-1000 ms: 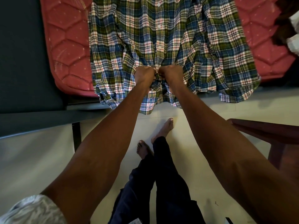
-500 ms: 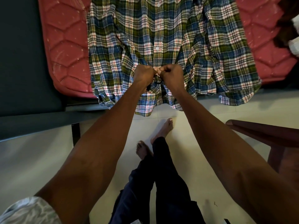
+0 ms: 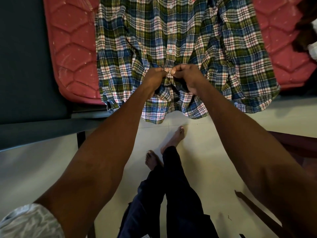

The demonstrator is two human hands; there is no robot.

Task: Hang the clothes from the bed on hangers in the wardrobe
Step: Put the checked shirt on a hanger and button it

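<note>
1. A plaid button-front shirt in green, blue, white and red lies spread flat on the red quilted mattress of the bed. Its hem hangs over the near edge toward the pale tiled floor.
2. The left hand and the right hand meet at the shirt's front strip, low down near the hem. The fingers of both are curled and pinch the cloth at what looks like a button; the button itself is hidden between the fingertips.
3. White buttons farther up the strip appear fastened, so the buttoning seems close to its lower end. Whether any remain below the hands I cannot tell.
4. No hanger shows in the head view, and the wardrobe is out of sight. I judge the task early for this garment: it has yet to be lifted off the bed, fitted on a hanger and carried to the wardrobe.
5. At the far right edge a dark bundle of cloth rests on the mattress. It may be more clothing waiting, but it is too cropped to tell.
6. A dark wooden piece of furniture stands near on the right.
</note>
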